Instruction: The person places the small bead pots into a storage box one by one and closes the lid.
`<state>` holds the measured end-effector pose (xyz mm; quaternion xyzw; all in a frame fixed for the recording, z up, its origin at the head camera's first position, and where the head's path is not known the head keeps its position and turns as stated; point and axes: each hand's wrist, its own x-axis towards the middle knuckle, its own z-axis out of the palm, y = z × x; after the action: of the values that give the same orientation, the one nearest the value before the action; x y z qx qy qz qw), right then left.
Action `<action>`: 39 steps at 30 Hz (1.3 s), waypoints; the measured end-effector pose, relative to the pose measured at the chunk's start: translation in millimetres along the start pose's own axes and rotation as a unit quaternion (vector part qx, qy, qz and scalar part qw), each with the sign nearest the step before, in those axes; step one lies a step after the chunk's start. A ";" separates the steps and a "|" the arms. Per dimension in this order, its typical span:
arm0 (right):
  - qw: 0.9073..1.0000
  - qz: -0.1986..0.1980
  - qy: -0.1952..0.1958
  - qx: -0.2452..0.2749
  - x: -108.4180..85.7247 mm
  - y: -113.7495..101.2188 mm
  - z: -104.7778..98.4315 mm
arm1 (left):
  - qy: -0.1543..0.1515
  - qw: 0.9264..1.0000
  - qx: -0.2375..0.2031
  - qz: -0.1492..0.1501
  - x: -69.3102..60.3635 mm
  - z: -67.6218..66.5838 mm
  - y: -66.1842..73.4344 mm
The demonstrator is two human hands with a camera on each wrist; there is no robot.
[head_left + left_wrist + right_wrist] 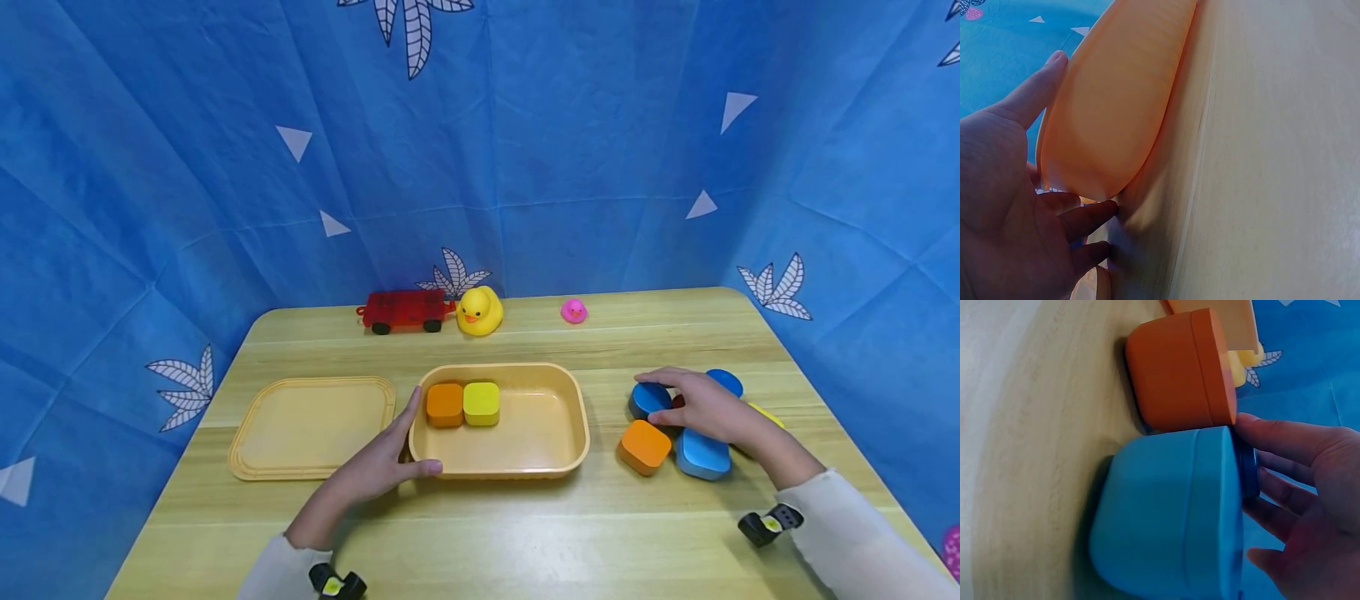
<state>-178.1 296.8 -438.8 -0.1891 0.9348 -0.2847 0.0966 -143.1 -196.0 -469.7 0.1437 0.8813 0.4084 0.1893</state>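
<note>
A beige tray holds an orange block and a yellow block side by side at its left end. My left hand rests against the tray's left end, thumb and fingers spread; the left wrist view shows them at the tray wall. On the right, my right hand has thumb and fingers around a dark blue block. Just in front of that hand are an orange block and a light blue block, both large in the right wrist view.
A flat beige lid lies left of the tray. Along the back edge stand a red toy wagon, a yellow duck and a small pink duck. Another blue block and a partly hidden yellow one lie beyond my right hand.
</note>
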 end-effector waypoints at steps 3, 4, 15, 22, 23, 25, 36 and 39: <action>1.000 0.001 0.001 0.004 -0.1 -4.1 -2.3 | 0.000 1.000 0.001 -0.002 -0.4 -0.1 0.0; 1.000 0.001 0.002 0.006 -0.3 -5.8 -3.1 | 0.000 1.000 0.001 -0.002 -0.4 0.0 0.0; 1.000 -0.017 0.010 -0.002 5.0 -32.4 -7.1 | 0.002 1.000 0.000 -0.004 -1.2 -0.1 -0.1; 0.999 -0.038 0.022 0.000 12.7 -44.6 -2.0 | 0.000 1.000 -0.002 -0.002 -0.7 -0.3 -0.7; 0.999 -0.043 0.024 0.002 14.0 -46.4 -1.1 | 0.000 1.000 -0.001 -0.001 -0.6 -0.2 -1.0; 0.998 -0.052 0.026 0.007 16.5 -49.9 0.7 | 0.000 1.000 0.000 0.001 -0.3 -0.1 -1.2; 0.996 -0.075 0.021 0.035 33.2 -77.0 11.6 | -0.002 1.000 -0.002 0.000 -1.1 -0.5 -0.1; 0.997 -0.070 0.014 0.041 38.7 -83.9 15.9 | -0.002 1.000 -0.002 0.002 -0.7 -0.5 -0.1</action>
<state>-183.7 208.8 -406.9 -0.2456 0.9080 -0.3318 0.0710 -142.7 -196.7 -469.4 0.1462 0.8797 0.4103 0.1909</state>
